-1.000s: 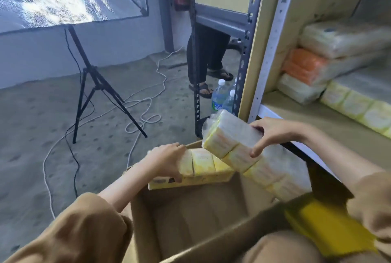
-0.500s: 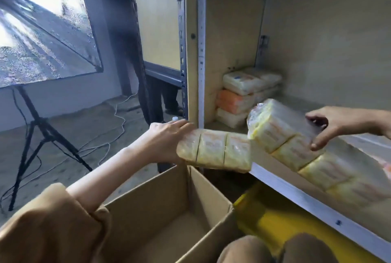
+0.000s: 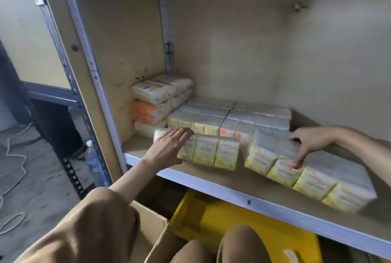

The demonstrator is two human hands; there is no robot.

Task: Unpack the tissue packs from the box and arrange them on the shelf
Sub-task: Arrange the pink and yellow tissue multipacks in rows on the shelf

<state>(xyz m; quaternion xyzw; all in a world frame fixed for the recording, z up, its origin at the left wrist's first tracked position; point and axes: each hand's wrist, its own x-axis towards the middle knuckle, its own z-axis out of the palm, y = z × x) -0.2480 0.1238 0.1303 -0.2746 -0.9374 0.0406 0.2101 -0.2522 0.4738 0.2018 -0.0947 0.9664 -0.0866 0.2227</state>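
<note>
My left hand (image 3: 169,146) grips the left end of a short yellow tissue pack (image 3: 211,152), held over the front of the wooden shelf (image 3: 243,184). A longer yellow tissue pack (image 3: 306,171) lies slanted on the shelf to the right, with my right hand (image 3: 311,144) clasped over its far end. Behind them a row of tissue packs (image 3: 228,119) lies flat, and a stack of three white and orange packs (image 3: 156,104) fills the back left corner. The cardboard box (image 3: 152,233) shows only a corner at the bottom, by my knees.
A yellow bin (image 3: 243,224) sits under the shelf. The grey metal upright (image 3: 93,76) frames the shelf's left side, with a water bottle (image 3: 94,163) on the floor beside it. White cables (image 3: 14,163) trail across the concrete floor at the left.
Both hands have carried their packs from above the box up onto the shelf. The long pack now rests on the board. The view has swung right toward the shelf.
</note>
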